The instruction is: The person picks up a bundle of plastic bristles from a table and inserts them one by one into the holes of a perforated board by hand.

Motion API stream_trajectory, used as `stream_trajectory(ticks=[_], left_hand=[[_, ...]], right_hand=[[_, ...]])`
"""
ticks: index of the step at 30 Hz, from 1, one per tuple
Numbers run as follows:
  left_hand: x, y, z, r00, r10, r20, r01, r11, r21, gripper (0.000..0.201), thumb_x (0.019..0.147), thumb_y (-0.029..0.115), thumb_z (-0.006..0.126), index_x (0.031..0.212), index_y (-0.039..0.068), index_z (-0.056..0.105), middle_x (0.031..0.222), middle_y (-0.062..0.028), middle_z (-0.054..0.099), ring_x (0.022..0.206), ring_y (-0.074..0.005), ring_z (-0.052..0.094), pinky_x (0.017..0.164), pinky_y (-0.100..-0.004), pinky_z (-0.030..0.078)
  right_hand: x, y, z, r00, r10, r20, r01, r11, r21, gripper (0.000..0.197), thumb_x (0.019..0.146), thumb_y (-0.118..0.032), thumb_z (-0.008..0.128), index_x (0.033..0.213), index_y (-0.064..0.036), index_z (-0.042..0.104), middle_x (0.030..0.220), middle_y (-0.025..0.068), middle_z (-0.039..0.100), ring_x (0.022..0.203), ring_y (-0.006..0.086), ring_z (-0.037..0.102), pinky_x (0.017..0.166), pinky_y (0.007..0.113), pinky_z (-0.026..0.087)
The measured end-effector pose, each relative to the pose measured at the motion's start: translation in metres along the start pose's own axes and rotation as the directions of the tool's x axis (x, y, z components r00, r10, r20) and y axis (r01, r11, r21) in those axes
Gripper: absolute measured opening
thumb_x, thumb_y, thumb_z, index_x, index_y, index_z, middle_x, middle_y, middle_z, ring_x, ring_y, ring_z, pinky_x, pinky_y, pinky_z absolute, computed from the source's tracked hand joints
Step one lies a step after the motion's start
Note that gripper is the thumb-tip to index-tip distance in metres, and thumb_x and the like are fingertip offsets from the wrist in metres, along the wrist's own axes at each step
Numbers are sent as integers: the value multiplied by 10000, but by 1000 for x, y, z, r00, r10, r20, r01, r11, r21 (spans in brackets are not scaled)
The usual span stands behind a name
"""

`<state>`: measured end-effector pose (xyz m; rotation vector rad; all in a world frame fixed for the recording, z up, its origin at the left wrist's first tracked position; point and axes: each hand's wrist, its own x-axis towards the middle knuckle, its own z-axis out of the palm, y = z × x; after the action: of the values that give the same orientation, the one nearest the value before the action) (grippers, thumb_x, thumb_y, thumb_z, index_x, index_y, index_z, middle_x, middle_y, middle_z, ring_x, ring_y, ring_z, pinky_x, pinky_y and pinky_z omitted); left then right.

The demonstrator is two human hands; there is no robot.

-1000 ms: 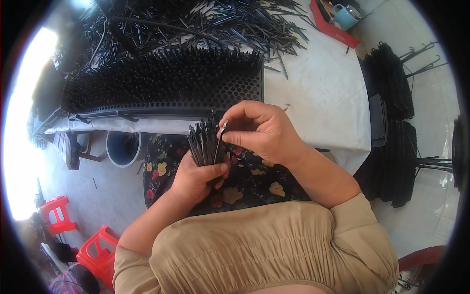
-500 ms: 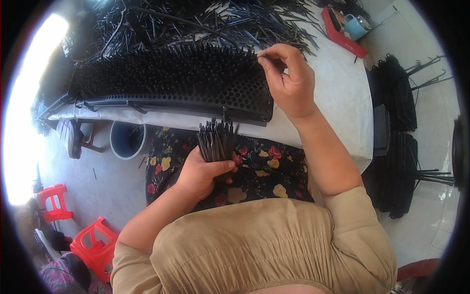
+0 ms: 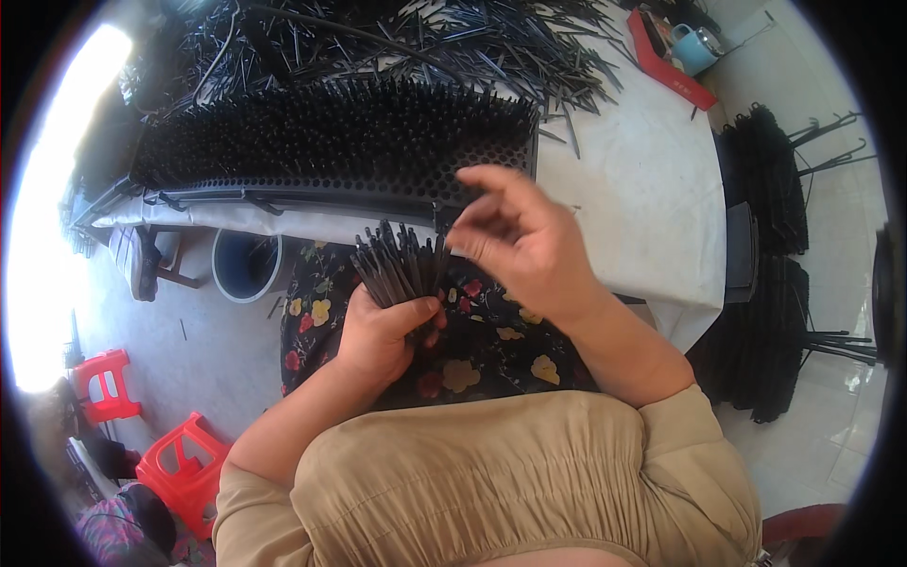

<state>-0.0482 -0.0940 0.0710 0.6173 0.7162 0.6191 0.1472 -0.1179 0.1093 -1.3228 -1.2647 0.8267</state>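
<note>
My left hand (image 3: 376, 333) is closed round a bundle of thin black sticks (image 3: 397, 265), their rounded tips pointing up and away from me. My right hand (image 3: 534, 250) hovers just right of those tips, thumb and index finger apart, with nothing visible between them. Beyond both hands lies a long black perforated rack (image 3: 312, 200) at the table's near edge. Similar black sticks (image 3: 312, 132) stand upright in most of its holes, densely packed. Bare holes show at its right end and along the near side.
Loose black sticks (image 3: 510, 47) lie heaped behind the rack on the white-covered table (image 3: 642, 208). A red box (image 3: 671, 71) and a light blue mug (image 3: 696, 49) stand far right. Black racks (image 3: 765, 321) hang at right. A bucket (image 3: 248, 265) and red stools (image 3: 189, 468) are left.
My right hand has come back from the rack's right end toward the bundle, its fingers parting. My left hand has shifted slightly, and the bundle now leans more to the left.
</note>
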Motion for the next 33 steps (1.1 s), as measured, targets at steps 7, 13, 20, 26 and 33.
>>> stream_trajectory(ticks=[7, 13, 20, 26, 33], left_hand=[[1, 1, 7, 999, -12, -45, 17, 992, 124, 228, 802, -16, 678, 1022, 18, 628, 872, -55, 647, 696, -158, 625, 523, -272, 493], [1, 1, 5, 992, -58, -113, 78, 980, 184, 185, 807, -6, 676, 974, 28, 604, 848, -67, 638, 686, -181, 627, 498, -312, 502], [2, 2, 8, 982, -89, -166, 125, 966, 225, 183, 811, -2, 678, 975, 35, 603, 854, -66, 641, 686, -180, 629, 492, -313, 499], [5, 3, 11, 978, -111, -178, 152, 960, 237, 186, 821, 7, 679, 989, 39, 604, 867, -67, 641, 716, -188, 638, 511, -318, 515], [6, 3, 10, 975, -121, -186, 151, 975, 160, 144, 849, 28, 657, 984, 44, 610, 870, -71, 643, 737, -204, 643, 556, -346, 556]], right_hand=[[-7, 5, 1, 984, 122, 131, -134, 988, 83, 379, 855, 19, 695, 1212, -23, 573, 904, 54, 688, 753, 83, 634, 626, 210, 516], [38, 21, -35, 937, -56, -346, 127, 975, 185, 193, 889, -12, 680, 1046, -15, 567, 889, 49, 695, 705, 55, 600, 572, 196, 491], [50, 40, -46, 808, -446, -385, 374, 893, -250, 145, 883, 41, 663, 998, -3, 586, 890, 90, 726, 777, 121, 691, 663, 225, 539], [63, 38, -42, 782, -591, -197, 437, 746, -502, 151, 803, -38, 737, 935, -86, 681, 836, 60, 714, 738, 252, 684, 662, 317, 535], [78, 31, -49, 688, -723, 66, 507, 413, -757, 120, 749, -94, 763, 864, -95, 727, 857, 43, 702, 778, 239, 635, 737, 331, 508]])
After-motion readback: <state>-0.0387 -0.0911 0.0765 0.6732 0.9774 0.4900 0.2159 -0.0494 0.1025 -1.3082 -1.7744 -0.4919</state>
